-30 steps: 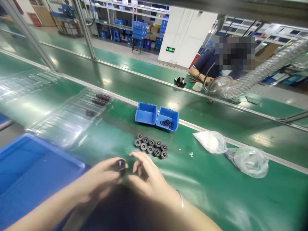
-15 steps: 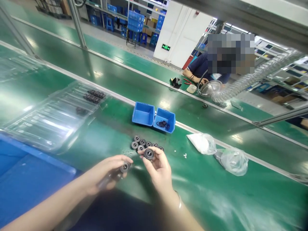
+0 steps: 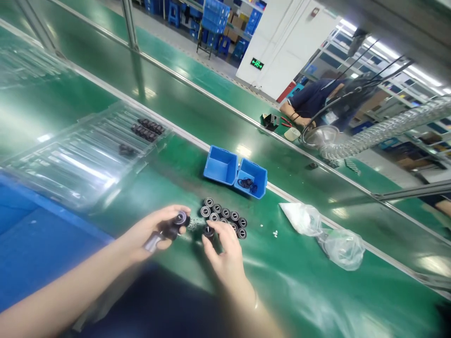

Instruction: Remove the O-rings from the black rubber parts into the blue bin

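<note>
My left hand (image 3: 143, 237) is closed around a black round part (image 3: 181, 218) with a ringed end facing up. A shiny grey cylindrical piece (image 3: 152, 241) also shows in that hand; whether the two are joined I cannot tell. Between the thumb and fingertips of my right hand (image 3: 227, 256) is another black round part (image 3: 208, 231), at the near edge of a group of similar black parts (image 3: 205, 211). Those stand upright in rows on the green tabletop (image 3: 299, 291), some partly hidden behind my right fingers.
Two blue bins (image 3: 221, 165) stand beyond the parts; the right one contains black rings (image 3: 247, 183). Plastic bags (image 3: 303, 218) lie to the right, small white pieces (image 3: 275, 234) nearer. A clear tray (image 3: 81, 159) and a blue crate (image 3: 52, 249) are left. A co-worker (image 3: 317, 101) sits across.
My right hand has brought its black part down and left, to the near edge of the group. My left hand still holds its part. The whole view has shifted slightly.
</note>
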A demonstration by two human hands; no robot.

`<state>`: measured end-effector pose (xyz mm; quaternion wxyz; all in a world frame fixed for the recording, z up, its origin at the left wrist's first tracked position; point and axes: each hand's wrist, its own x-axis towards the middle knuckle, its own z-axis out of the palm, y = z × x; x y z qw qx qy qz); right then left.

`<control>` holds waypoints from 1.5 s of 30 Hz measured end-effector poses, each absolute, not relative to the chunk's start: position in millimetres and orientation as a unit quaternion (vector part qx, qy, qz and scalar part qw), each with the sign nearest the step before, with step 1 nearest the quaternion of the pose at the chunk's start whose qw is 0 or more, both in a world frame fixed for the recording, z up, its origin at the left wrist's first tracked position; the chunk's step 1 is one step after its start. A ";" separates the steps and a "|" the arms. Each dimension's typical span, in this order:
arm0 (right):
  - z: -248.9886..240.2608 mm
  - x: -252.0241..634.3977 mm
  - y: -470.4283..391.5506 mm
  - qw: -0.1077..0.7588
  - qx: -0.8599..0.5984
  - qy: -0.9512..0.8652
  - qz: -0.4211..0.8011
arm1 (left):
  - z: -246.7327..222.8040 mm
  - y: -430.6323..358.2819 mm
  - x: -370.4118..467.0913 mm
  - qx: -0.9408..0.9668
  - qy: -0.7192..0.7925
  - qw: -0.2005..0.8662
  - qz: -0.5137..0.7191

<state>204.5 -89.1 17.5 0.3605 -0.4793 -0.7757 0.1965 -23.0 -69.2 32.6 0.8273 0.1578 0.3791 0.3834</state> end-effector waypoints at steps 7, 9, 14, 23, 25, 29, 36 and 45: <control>2.5 193.6 -90.3 0.323 -0.464 -0.805 0.181 | 27.8 -66.3 -23.2 0.162 0.377 0.824 0.391; 1.2 189.7 -87.3 0.305 -0.464 -0.815 0.167 | 28.2 -66.0 -23.9 0.166 0.369 0.826 0.393; -1.2 185.9 -83.0 0.298 -0.466 -0.821 0.143 | 30.1 -65.7 -25.2 0.172 0.359 0.826 0.400; 20.1 192.8 -103.2 0.386 -0.479 -0.726 0.307 | 47.5 -74.8 -20.6 0.187 0.299 0.866 0.355; 24.3 189.4 -107.5 0.389 -0.454 -0.668 0.442 | 52.3 -81.1 -13.0 0.182 0.257 0.882 0.350; 19.6 183.4 -113.3 0.416 -0.394 -0.523 0.631 | 57.6 -92.4 2.6 0.141 0.212 0.893 0.371; 11.0 189.8 -123.3 0.410 -0.358 -0.395 0.740 | 61.9 -95.5 8.0 0.092 0.197 0.913 0.344; 18.5 210.0 -112.5 0.496 -0.407 -0.371 0.671 | 58.7 -93.5 -4.7 0.129 0.312 0.871 0.356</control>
